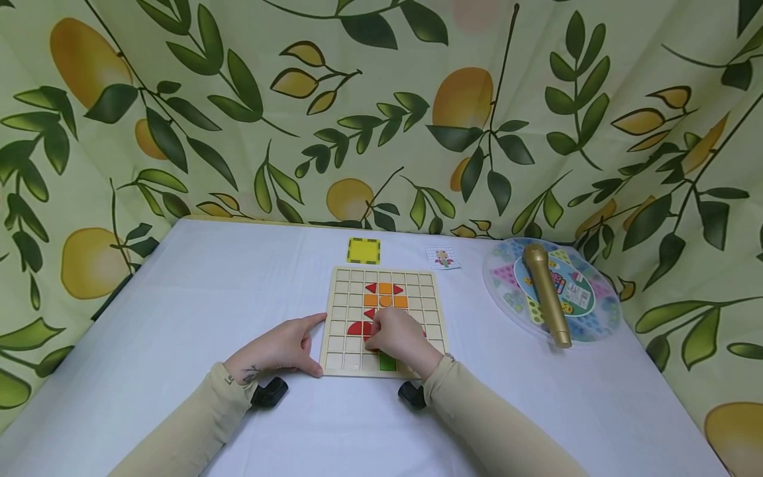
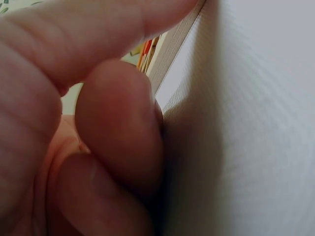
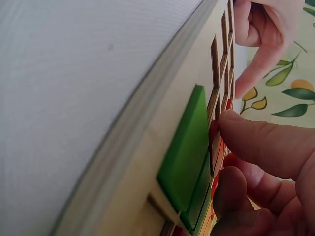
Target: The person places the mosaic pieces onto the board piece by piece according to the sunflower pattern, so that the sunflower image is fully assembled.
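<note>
A wooden grid board (image 1: pixel 342 347) lies on the table in front of me. My right hand (image 1: pixel 398 334) is over its lower middle, thumb and forefinger pinching a red piece (image 3: pixel 213 132) at a cell; the hand partly hides it. Just below that hand, a green tile (image 3: pixel 184 152) sits raised at the board's near edge. My left hand (image 1: pixel 280 346) rests beside the board, forefinger touching the left edge and thumb at the lower left corner. Orange squares (image 1: pixel 401 302), red triangles (image 1: pixel 371 288) and a red rounded piece (image 1: pixel 356 328) fill other cells.
Behind the board lie a yellow square with a dark dashed border (image 1: pixel 363 251) and a small picture card (image 1: pixel 443 258). To the right is a round clear case (image 1: pixel 498 301) of colourful pieces, with a gold microphone (image 1: pixel 547 295) lying across it. A fruit-print curtain (image 1: pixel 381 165) hangs behind the table.
</note>
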`<state>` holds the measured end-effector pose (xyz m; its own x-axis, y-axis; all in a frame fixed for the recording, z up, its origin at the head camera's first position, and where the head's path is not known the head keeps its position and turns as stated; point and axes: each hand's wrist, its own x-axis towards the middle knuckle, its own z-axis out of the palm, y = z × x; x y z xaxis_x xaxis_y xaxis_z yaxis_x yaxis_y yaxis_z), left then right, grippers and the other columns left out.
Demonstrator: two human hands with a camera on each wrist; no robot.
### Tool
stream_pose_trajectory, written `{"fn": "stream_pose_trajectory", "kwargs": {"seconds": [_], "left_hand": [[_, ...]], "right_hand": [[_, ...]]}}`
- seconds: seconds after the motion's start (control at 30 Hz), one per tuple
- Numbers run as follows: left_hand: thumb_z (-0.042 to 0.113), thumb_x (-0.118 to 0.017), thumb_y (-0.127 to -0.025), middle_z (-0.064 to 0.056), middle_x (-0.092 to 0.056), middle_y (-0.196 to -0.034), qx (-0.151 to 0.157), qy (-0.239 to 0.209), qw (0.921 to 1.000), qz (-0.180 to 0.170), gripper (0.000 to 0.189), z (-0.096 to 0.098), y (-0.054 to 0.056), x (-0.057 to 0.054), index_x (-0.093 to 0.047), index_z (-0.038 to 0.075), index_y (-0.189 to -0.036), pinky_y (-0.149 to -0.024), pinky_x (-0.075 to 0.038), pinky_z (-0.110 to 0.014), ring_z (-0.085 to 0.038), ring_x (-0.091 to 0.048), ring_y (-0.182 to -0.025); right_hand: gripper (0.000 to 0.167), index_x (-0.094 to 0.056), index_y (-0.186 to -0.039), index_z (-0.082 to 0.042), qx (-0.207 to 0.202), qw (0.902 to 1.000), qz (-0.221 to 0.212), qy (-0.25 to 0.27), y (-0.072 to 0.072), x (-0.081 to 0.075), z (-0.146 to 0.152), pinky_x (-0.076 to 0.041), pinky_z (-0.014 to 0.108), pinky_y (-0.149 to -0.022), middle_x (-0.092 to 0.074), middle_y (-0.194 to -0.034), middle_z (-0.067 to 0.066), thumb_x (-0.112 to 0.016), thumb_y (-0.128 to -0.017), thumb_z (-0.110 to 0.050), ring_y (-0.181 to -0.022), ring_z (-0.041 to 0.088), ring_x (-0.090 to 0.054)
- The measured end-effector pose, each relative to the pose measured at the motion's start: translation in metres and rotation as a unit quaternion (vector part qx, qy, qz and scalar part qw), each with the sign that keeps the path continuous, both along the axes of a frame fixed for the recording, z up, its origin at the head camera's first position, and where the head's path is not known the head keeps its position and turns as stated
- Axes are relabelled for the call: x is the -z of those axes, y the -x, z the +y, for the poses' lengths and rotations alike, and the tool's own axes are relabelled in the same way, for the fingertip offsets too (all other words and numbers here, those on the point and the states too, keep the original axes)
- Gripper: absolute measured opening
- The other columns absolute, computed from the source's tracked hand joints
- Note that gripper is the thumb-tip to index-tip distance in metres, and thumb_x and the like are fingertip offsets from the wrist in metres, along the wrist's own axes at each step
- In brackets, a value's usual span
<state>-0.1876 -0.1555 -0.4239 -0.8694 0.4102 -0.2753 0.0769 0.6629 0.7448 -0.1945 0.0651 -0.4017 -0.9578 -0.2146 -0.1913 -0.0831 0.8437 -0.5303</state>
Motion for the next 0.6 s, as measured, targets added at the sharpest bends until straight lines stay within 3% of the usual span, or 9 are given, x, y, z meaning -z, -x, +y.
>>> {"fn": "stream_pose_trajectory", "kwargs": {"seconds": [0.47, 0.6], "left_hand": [[0.018, -0.087, -0.057, -0.001, -0.049, -0.057, -0.004, 0.001, 1.0000, 0.005, 0.103, -0.001, -0.002, -0.001, -0.032, 0.007, -0.143, -0.044, -0.034, -0.025, -0.013, -0.043, -0.048], [0.018, -0.088, -0.057, -0.002, -0.049, -0.057, -0.005, -0.001, 1.0000, 0.002, 0.103, -0.001, -0.002, -0.001, -0.032, 0.007, -0.143, -0.044, -0.033, -0.024, -0.013, -0.043, -0.048]], "right_hand": [[0.026, -0.056, -0.060, -0.012, 0.003, 1.0000, 0.003, -0.004, 0.003, 0.000, 0.006, -0.036, 0.028, -0.049, -0.051, -0.058, 0.000, -0.077, -0.073, -0.019, -0.055, 0.016, -0.048], [0.026, -0.055, -0.059, -0.012, 0.021, 0.9997, 0.007, -0.007, 0.009, -0.002, 0.018, -0.035, 0.026, -0.047, -0.051, -0.058, 0.000, -0.074, -0.075, -0.019, -0.053, 0.015, -0.049]]}}
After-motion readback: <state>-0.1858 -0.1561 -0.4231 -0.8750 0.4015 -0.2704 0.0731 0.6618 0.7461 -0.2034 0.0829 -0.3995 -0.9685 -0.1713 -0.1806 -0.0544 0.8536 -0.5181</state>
